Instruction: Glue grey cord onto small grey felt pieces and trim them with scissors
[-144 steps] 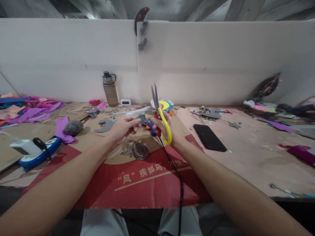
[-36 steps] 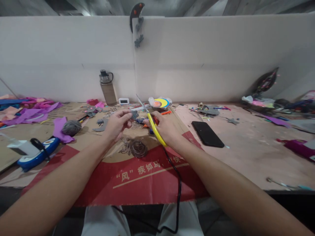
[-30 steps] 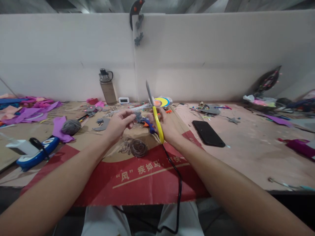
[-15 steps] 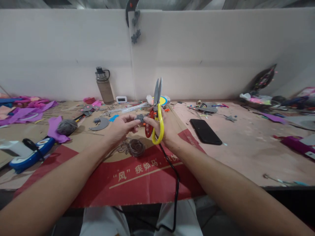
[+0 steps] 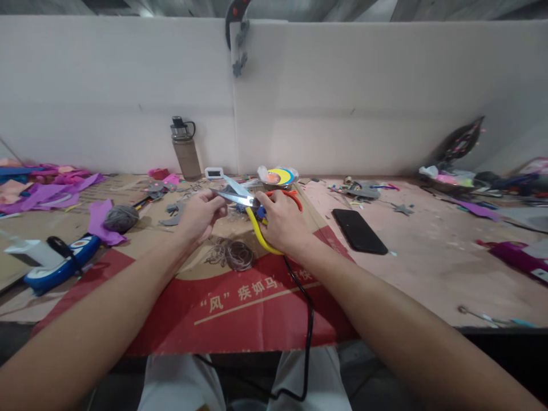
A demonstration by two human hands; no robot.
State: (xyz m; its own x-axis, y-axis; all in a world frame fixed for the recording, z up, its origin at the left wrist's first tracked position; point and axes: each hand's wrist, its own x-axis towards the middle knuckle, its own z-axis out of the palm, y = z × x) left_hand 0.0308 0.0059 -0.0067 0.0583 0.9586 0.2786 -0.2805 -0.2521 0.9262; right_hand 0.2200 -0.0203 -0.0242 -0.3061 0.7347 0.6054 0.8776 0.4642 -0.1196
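Observation:
My right hand grips a pair of scissors with a yellow and a red-orange handle loop. The scissors' blades are spread apart and point left, towards my left hand. The left fingers are curled and pinched together at the blade tips; what they hold is hidden. Below the hands, a bundle of thin brown-grey cord lies on the red and brown cardboard. Grey cut pieces lie just left of the left hand.
A grey yarn ball and a blue tool are on the left. A water bottle and a small white clock-like device stand at the back. A black phone lies right; a black cable hangs over the front edge.
The scissors have swung from pointing up, blades nearly closed, to pointing left with blades spread. The hands have moved apart, and the small grey piece between them no longer shows.

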